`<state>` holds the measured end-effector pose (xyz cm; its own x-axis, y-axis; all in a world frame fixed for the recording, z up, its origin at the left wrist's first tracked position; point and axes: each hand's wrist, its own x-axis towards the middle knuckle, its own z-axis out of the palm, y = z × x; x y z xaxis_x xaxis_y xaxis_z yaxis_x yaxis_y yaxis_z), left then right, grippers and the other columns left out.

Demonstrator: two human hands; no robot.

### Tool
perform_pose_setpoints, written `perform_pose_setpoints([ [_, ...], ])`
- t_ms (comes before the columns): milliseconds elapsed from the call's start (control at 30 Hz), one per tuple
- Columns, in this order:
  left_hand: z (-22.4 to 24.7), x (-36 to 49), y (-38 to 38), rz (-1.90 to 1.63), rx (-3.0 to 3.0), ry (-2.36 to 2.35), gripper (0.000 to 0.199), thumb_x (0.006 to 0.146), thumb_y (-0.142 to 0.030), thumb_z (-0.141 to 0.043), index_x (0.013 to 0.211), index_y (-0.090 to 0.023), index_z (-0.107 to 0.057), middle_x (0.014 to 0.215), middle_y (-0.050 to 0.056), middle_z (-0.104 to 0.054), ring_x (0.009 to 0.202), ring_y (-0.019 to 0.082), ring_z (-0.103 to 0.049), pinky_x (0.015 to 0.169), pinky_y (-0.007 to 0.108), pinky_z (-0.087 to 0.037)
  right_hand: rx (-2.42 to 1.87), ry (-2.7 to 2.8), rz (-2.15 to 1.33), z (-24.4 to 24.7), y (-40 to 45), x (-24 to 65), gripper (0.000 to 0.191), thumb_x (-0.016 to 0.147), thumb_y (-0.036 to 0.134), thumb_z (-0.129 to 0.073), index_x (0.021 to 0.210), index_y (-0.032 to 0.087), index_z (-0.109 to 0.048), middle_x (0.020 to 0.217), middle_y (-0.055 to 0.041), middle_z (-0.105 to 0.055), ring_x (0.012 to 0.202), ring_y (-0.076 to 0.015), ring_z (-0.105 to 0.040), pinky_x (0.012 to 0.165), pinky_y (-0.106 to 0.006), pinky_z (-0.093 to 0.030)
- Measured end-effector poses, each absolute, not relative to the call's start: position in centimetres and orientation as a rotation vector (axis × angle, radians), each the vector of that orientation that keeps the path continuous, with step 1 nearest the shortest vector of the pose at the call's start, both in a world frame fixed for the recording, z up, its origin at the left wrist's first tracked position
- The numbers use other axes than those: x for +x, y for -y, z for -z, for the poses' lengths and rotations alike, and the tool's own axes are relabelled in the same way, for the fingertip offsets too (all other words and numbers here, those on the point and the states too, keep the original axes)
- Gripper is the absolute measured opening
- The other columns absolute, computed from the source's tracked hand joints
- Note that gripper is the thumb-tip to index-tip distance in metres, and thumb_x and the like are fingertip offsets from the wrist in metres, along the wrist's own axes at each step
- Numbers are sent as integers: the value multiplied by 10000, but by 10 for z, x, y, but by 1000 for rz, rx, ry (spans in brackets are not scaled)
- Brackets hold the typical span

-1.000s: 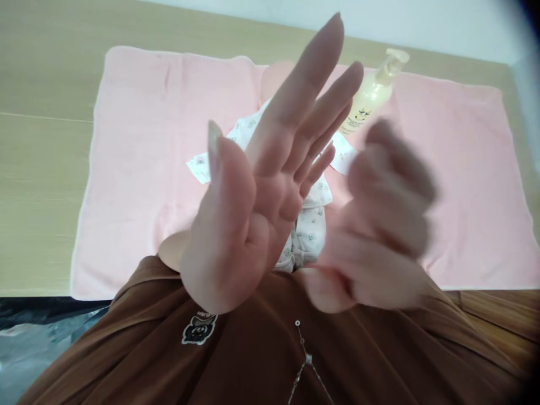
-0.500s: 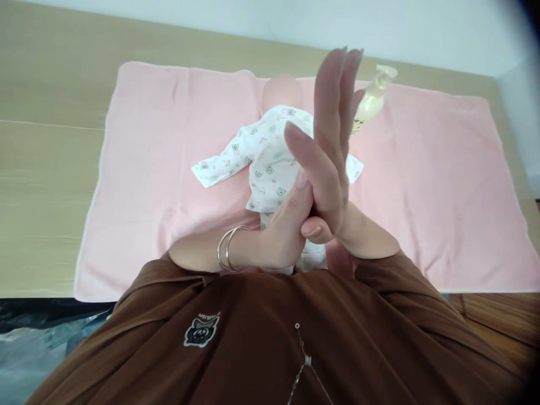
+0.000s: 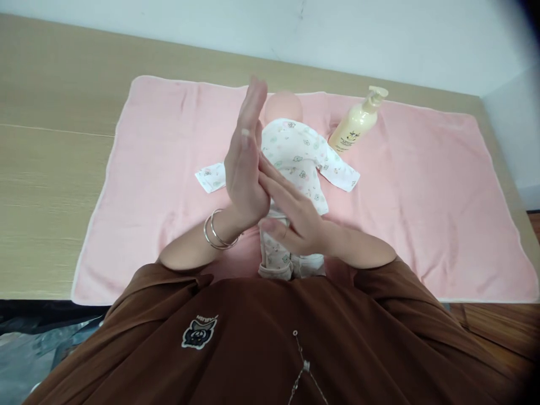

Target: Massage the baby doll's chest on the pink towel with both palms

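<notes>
My left hand (image 3: pixel 247 169), with two silver bangles at its wrist, is raised with fingers stretched upward. My right hand (image 3: pixel 301 219) presses against the left palm, its fingers extended and slanting up to the left. Nothing shows held in either one. Behind and below them lies a baby doll (image 3: pixel 293 149) in a white printed top and matching trousers, its smooth round head pointing away from me. My hands cover part of its left side in the view. A cream pump bottle (image 3: pixel 353 128) lies or leans beside the doll's sleeve, nozzle toward the wall.
A pink blanket (image 3: pixel 422 197) is spread under the doll on a pale wooden table (image 3: pixel 50 157). A white wall (image 3: pixel 379 45) rises behind the table. Clear plastic (image 3: pixel 37 349) shows below at the left, and brown wooden boards (image 3: pixel 498 326) at the lower right.
My right hand has tipped from upright to slanting left, while my left hand has risen to upright. More of the bottle and the doll's trousers now shows; the view has shifted slightly.
</notes>
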<state>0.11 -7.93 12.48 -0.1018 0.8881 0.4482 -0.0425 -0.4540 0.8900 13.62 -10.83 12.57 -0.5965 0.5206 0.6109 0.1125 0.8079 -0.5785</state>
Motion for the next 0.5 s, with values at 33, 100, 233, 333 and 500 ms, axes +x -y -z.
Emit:
perform_pose_setpoints([
  [33,-121,0,67,-1689,1437,-859,520,1124,-586,-339,1481,-306,-594,1718,-24,-480,1730,199,-227,1467,430,-242,-540,2151,-648,-124,102,140,631,1106,515,-396,1640,182,-438,1734,-118,-450,1676,-238,-351,1388,-497,-396],
  [100,-107,-1,40,-1732,1379,-915,479,1125,-564,-407,1474,-286,-582,1707,-14,-499,1688,163,-328,1453,438,-288,-787,2137,-670,-121,86,147,520,1102,510,-370,1419,242,-683,1580,-53,-641,1530,-236,-570,1310,-498,-503],
  [233,-62,-3,-4,-1665,1433,-1267,365,1123,-434,-446,1388,-214,-569,1529,91,-657,1469,165,-595,1345,437,-455,-1196,2084,-471,-96,43,149,433,1056,338,-404,1268,229,-765,1555,-59,-662,1495,-260,-599,1330,-542,-457],
  [333,-30,-3,-21,-1579,1582,-1461,297,1066,-343,-479,1287,-213,-630,1395,117,-733,1370,225,-665,1266,444,-517,-1346,2259,-350,-72,16,146,454,1011,189,-462,1401,180,-693,1698,-63,-510,1644,-260,-406,1427,-594,-237],
  [500,0,-2,-28,-1445,1707,-1540,284,1029,-258,-495,1236,-230,-687,1321,100,-774,1310,255,-687,1224,431,-531,-1397,2498,-440,-66,-14,166,557,1081,289,-514,1629,192,-493,1799,-73,-327,1715,-333,-225,1419,-687,-91],
])
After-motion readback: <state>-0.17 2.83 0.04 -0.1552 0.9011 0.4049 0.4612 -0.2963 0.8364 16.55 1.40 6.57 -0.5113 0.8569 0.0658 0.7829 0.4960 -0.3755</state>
